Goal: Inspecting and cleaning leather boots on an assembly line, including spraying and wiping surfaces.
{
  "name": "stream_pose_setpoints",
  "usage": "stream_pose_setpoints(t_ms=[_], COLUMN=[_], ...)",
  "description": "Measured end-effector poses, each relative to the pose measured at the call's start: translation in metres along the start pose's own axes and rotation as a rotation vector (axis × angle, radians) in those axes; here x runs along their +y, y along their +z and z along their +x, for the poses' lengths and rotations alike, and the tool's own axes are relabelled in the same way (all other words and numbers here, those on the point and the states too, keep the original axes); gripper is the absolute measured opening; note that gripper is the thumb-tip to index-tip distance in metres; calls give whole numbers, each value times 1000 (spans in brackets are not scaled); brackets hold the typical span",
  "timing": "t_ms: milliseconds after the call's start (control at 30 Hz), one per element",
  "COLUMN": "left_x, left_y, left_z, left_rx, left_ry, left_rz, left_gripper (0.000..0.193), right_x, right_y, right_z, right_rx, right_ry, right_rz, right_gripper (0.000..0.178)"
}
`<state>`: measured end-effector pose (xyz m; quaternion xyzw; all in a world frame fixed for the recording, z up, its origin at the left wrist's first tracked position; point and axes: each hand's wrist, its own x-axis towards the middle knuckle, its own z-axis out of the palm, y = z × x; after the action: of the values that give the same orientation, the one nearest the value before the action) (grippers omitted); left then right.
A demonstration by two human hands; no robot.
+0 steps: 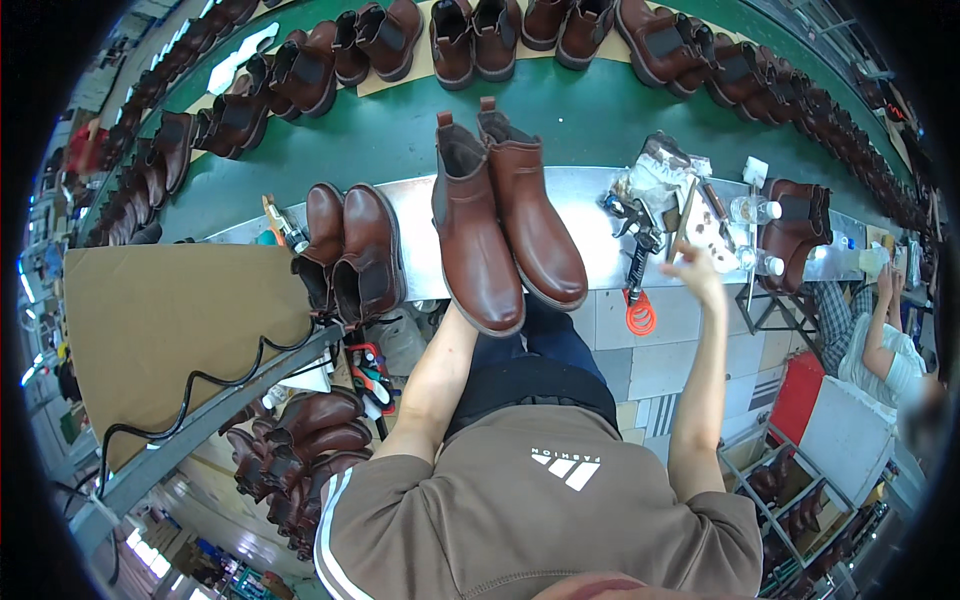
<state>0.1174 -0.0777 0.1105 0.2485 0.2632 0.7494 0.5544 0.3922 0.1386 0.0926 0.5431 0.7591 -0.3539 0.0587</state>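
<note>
1. Brown leather Chelsea boots (482, 215) are placed over the desk (595, 200), toes pointed towards the wearer at 6 o'clock.
2. The left hand is hidden behind the boots, with its forearm reaching up beneath the toes; whether the boots are gripped cannot be told.
3. The right hand (693, 270) is held with fingers loosely spread, between 3 and 4 o'clock from the pair; nothing is seen held in it.
4. Near those fingers lie a slim wooden-handled tool (684, 215) and a black spray gun (643, 245), at roughly 3 o'clock.
5. The pair should be kept steady and level, with smooth uppers touched as little as possible.
6. Any tool is best lifted by its handle, clear of the orange coiled hose (641, 315).
</note>
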Motion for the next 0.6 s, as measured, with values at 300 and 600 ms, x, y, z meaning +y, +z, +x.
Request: stream_pose_setpoints(t_ms=[300, 600], left_x=[-23, -38], left_y=[-38, -71], left_z=[4, -1], left_rx=[159, 277], left_ry=[-22, -82], left_rz=[98, 109], left_gripper=[41, 41], right_x=[-4, -135], right_y=[109, 36], right_z=[22, -86], right_rx=[212, -43], right_ry=[-181, -332], right_rz=[666, 1043], right_gripper=[32, 28])
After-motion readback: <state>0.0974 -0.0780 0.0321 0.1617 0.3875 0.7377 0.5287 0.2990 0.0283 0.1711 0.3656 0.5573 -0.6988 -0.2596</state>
